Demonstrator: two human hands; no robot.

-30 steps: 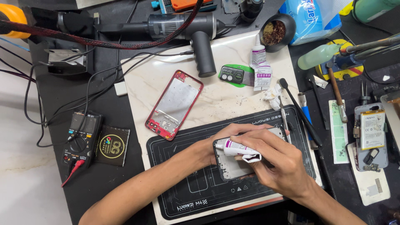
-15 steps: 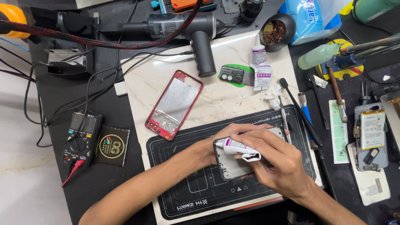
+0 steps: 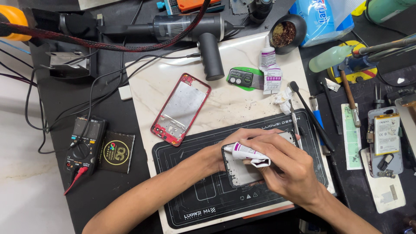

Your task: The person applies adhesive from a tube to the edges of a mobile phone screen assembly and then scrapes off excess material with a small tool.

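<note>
One dark bench (image 3: 108,190) carries everything, and on it lies one pale marble slab (image 3: 234,99). Overlapping the slab's near edge is one black work mat (image 3: 203,199) with white outlines. Behind the slab lies one dark grey handheld blower (image 3: 190,30), its grip pointing toward the person. One red phone frame (image 3: 181,109) lies tilted on the slab, just beyond the mat's far left corner. One black multimeter (image 3: 84,143) sits on the bench to the left, well apart from the hands. Two small glue tubes (image 3: 269,69) lie together near the slab's far edge.

One phone panel (image 3: 243,171) lies flat on the mat, between the two hands. The left hand (image 3: 225,149) rests on its left and far edges, fingers curled over the rim and pressing it down. The right hand (image 3: 288,167) comes from the right and lies over the panel; its fingers pinch one small white tube with a purple band (image 3: 245,151), held nearly level. The tube's nozzle points left, toward the panel's far left corner, just beside the left hand's fingers. The tube's folded tail sticks out under the right thumb.
</note>
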